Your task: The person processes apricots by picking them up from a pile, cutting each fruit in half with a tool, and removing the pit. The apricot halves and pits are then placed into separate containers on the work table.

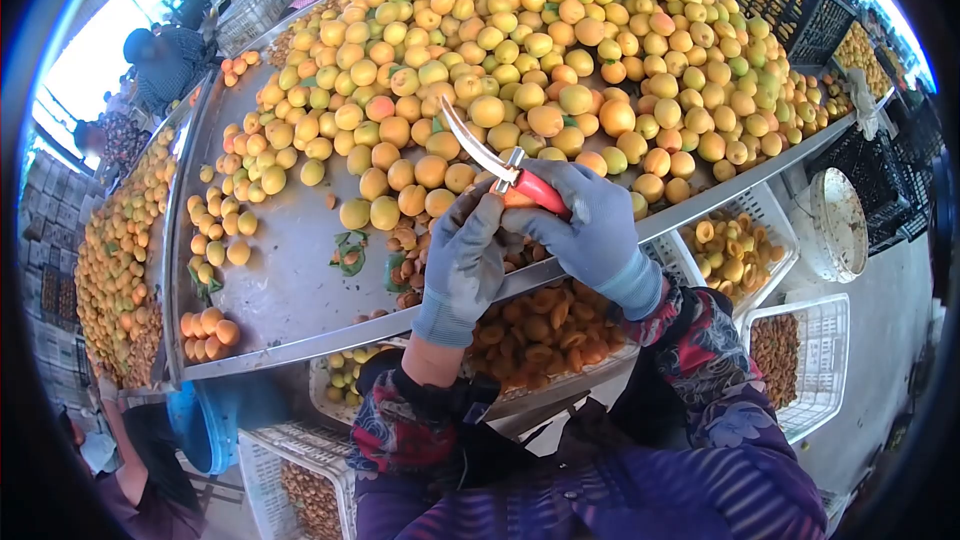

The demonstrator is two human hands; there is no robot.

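Gloved in grey, my right hand (588, 230) grips the red handle of a pair of pruning shears (541, 190), whose curved silver blades point up and to the left. My left hand (468, 258), in a matching glove, pinches an orange apricot (516, 199), mostly hidden by the fingers, right beside the tool's metal joint. Both hands meet over the near edge of a metal table (270, 290). A large heap of apricots (545, 121) rises just beyond the blades. Loose pits (410, 240) and scraps lie on the metal close to my left hand.
Below the table edge, a container of opened apricot halves (540, 330) sits before me. To the right are a white crate of halves (735, 250), a white bucket (838, 225) and a crate of pits (790, 360). A blue barrel (210, 430) stands lower left. Other people work nearby.
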